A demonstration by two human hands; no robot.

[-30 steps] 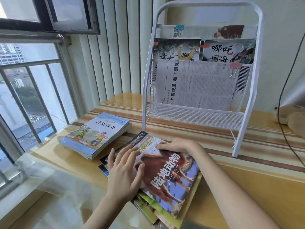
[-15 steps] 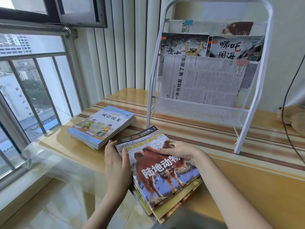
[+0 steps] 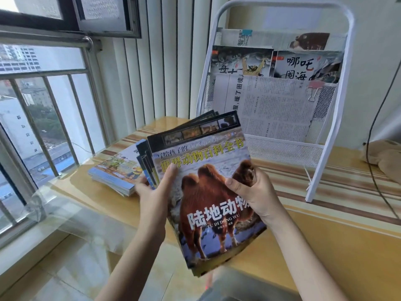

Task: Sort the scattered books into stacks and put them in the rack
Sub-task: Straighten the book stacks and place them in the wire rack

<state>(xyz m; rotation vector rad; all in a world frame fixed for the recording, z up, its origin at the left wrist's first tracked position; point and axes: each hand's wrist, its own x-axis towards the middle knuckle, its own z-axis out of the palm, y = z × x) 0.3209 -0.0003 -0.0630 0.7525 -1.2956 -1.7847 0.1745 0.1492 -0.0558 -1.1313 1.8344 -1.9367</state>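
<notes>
Held stack (image 3: 208, 192): several thin books gathered together, lifted clear of the worktop (image 3: 325, 235) and tilted up toward the camera; the top cover shows a brown camel.
Left hand (image 3: 155, 192): grips the stack's left edge, thumb on the cover, fingers (image 3: 141, 187) wrapped behind (mostly hidden).
Right hand (image 3: 253, 192): grips the right edge, thumb pressed on the cover, fingers curled round the side.
Second stack (image 3: 112, 172): lies flat on the worktop left of the held one, near the window (image 3: 43, 118).
Rack (image 3: 321, 135): white wire frame standing behind the held stack, its pockets holding newspapers and picture books.
</notes>
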